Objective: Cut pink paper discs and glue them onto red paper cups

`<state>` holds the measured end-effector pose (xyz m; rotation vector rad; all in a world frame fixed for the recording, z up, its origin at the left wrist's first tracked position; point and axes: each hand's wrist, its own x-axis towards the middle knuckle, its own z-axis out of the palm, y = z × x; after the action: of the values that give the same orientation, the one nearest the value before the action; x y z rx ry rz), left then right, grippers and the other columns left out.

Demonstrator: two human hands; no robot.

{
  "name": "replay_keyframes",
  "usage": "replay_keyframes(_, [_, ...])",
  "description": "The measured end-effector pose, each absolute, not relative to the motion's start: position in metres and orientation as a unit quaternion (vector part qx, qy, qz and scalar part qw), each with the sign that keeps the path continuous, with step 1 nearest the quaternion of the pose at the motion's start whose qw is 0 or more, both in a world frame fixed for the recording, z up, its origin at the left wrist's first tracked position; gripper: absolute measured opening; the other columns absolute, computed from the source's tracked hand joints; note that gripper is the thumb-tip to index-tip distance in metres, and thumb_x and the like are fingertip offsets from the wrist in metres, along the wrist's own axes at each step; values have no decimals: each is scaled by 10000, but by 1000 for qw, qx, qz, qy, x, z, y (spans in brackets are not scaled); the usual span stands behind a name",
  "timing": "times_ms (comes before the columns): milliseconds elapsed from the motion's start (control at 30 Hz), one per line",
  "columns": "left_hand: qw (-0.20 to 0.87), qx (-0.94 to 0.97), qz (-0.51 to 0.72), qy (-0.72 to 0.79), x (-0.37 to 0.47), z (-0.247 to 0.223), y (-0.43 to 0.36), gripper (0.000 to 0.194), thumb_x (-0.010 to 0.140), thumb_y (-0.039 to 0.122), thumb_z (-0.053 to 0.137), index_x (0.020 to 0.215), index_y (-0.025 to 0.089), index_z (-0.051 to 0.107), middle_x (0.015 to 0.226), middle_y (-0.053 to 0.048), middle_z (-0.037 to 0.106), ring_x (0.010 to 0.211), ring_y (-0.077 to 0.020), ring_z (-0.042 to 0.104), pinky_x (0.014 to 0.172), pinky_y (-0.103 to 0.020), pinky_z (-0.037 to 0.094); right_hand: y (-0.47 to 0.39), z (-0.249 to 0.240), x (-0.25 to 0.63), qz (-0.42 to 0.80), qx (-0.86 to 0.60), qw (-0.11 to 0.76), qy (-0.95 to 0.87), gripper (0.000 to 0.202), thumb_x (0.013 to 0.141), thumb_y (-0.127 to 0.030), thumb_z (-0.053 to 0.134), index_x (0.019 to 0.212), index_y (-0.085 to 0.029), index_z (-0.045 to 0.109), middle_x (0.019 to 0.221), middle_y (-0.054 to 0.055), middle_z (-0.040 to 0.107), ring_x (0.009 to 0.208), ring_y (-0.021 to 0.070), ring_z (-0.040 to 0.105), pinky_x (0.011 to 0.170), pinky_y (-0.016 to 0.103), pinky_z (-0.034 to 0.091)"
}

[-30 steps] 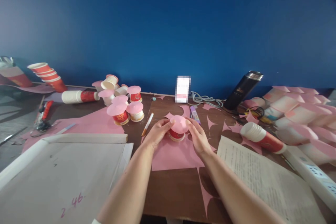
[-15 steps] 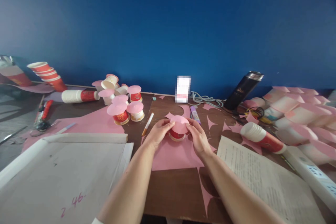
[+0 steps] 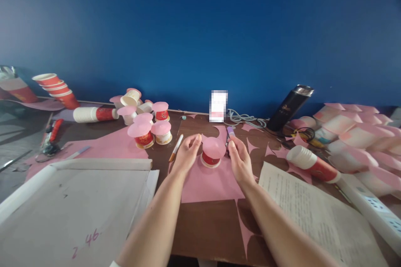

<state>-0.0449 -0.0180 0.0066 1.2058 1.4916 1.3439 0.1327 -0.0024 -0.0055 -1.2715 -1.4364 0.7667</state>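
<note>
A short red-and-white paper cup [image 3: 210, 158] stands on a pink paper sheet [image 3: 206, 190], topped by a pink paper disc [image 3: 214, 147]. To its left is my left hand [image 3: 188, 154], holding nothing, fingers slightly parted and clear of the disc. My right hand [image 3: 242, 160] is on the other side, also off the cup, with thumb and fingers loosely apart. Right behind those fingers lies a purple glue stick [image 3: 231, 131], partly hidden by them. A white and brown marker [image 3: 176, 148] rests left of my left hand.
Several disc-topped cups [image 3: 163, 132] stand back left, near stacked paper cups [image 3: 90, 114]. A shallow white box [image 3: 62, 208] fills the front left. At right are a black flask [image 3: 286, 110], a printed sheet [image 3: 313, 212], a power strip [image 3: 372, 208] and many pink-topped cups [image 3: 357, 150].
Both hands have let go of the disc on the cup and moved apart, left hand to the left, right hand to the right. The cup stays in place.
</note>
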Motion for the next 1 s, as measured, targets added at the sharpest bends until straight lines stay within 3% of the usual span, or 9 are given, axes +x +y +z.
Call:
replay_keyframes(133, [149, 622, 518, 568, -38, 11, -24, 436, 952, 423, 353, 1295, 251, 559, 1406, -73, 494, 1322, -241, 381, 1105, -398, 232, -2, -7, 136, 89, -477, 449, -751, 482, 945, -475, 374, 1369, -266, 465, 1385, 116, 448, 1289, 275, 405, 1073, 500, 298])
replay_keyframes(267, [63, 694, 425, 578, -32, 10, -28, 406, 956, 362, 341, 1288, 304, 568, 1497, -6, 388, 1392, -269, 248, 1134, -480, 111, -7, -3, 133, -9, -466, 368, -804, 467, 954, -486, 342, 1355, -294, 486, 1473, 75, 372, 1363, 297, 299, 1088, 515, 259])
replay_keyframes(467, [36, 712, 384, 587, -32, 11, -27, 409, 961, 351, 318, 1240, 297, 612, 1496, 20, 389, 1388, -273, 251, 1138, -486, 80, -11, 0, 130, -27, -482, 324, -813, 467, 953, -494, 339, 1343, -297, 504, 1474, 48, 398, 1336, 314, 316, 1053, 524, 291])
replay_keyframes(700, [51, 707, 394, 585, -33, 12, -28, 375, 950, 357, 354, 1153, 317, 667, 1483, 34, 408, 1390, -279, 257, 1146, -493, 66, -12, 0, 128, -11, -478, 338, -811, 471, 944, -486, 371, 1351, -286, 497, 1462, 54, 423, 1314, 315, 346, 1037, 520, 331])
replay_keyframes(1000, [53, 708, 384, 591, -32, 14, -28, 384, 953, 376, 350, 1182, 309, 651, 1481, 16, 413, 1387, -283, 261, 1141, -498, 56, -10, -4, 128, 12, -472, 356, -806, 481, 935, -483, 417, 1356, -262, 487, 1463, 74, 422, 1319, 301, 355, 1058, 504, 322])
